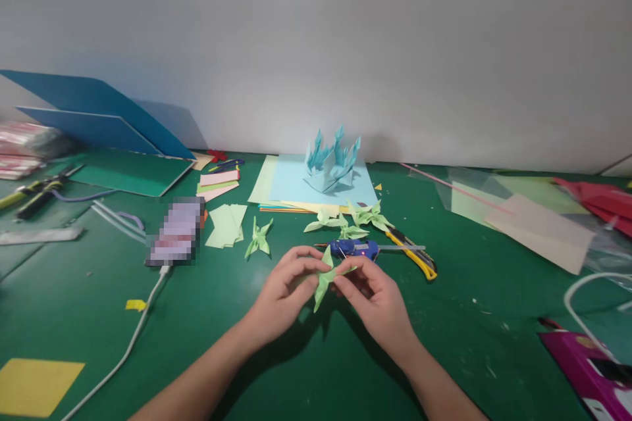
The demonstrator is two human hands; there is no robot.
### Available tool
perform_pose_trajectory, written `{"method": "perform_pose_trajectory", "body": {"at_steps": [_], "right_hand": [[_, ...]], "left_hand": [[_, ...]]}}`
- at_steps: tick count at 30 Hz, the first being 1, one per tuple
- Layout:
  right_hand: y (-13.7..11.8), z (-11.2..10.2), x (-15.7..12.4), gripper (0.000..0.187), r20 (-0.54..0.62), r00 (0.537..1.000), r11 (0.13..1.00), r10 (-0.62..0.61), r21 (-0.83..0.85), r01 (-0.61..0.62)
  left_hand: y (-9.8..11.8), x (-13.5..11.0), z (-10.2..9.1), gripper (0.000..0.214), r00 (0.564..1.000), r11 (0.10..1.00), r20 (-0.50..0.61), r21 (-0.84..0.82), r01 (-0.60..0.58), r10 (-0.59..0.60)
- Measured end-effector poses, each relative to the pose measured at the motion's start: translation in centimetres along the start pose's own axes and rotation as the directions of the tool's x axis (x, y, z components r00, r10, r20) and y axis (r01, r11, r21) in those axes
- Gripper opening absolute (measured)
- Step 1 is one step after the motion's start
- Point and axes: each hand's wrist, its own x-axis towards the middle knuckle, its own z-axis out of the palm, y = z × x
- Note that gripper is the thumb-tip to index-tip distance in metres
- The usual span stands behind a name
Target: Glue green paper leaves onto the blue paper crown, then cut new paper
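My left hand (284, 289) and my right hand (378, 293) meet above the green mat (419, 342) and both pinch one small light-green folded paper piece (324, 279), whose points stick out up, down and to the right. Just behind my fingers lies a blue glue gun (354, 248) with a metal tip pointing right. Several similar green folded pieces (353, 220) lie a little farther back, and one more (259, 240) lies to the left. A light-blue spiky paper model (330, 161) stands on pale paper sheets (291, 184) near the back wall.
A yellow utility knife (415, 255) lies right of the glue gun. A phone (176, 231) with a white cable (133, 339) sits at left beside cut green paper (226, 223). Blue boards (89, 112), pliers (34, 194), a yellow sheet (37, 385), clear film (523, 210) and a magenta box (587, 368) ring the mat.
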Motion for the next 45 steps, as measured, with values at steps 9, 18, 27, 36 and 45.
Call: {"method": "perform_pose_trajectory", "body": {"at_steps": [9, 18, 27, 36, 45], "right_hand": [[-0.3, 0.0, 0.1, 0.014, 0.007, 1.000, 0.999, 0.024, 0.041, -0.025], [-0.2, 0.0, 0.0, 0.011, 0.050, 0.999, 0.999, -0.014, -0.031, 0.016], [0.2, -0.1, 0.0, 0.005, 0.142, 0.985, 0.980, -0.099, -0.160, 0.121], [0.9, -1.7, 0.5, 0.016, 0.006, 0.961, 0.765, -0.276, -0.605, 0.223], [2.8, -4.7, 1.3, 0.027, -0.134, 0.987, 0.593, 0.086, -0.790, -0.159]], "left_hand": [[0.0, -0.3, 0.1, 0.019, 0.995, 0.999, 0.083, 0.000, -0.053, 0.053], [-0.2, -0.2, 0.2, 0.017, 0.972, 0.929, 0.063, 0.286, -0.234, 0.225], [-0.6, -0.2, 0.0, 0.019, 0.937, 0.824, 0.051, 0.461, -0.330, 0.346], [-0.5, 0.2, -0.1, 0.013, 0.979, 0.929, -0.016, 0.318, -0.188, 0.204], [-0.8, 0.6, -0.3, 0.016, 0.974, 0.981, -0.206, -0.187, 0.057, -0.096]]}}
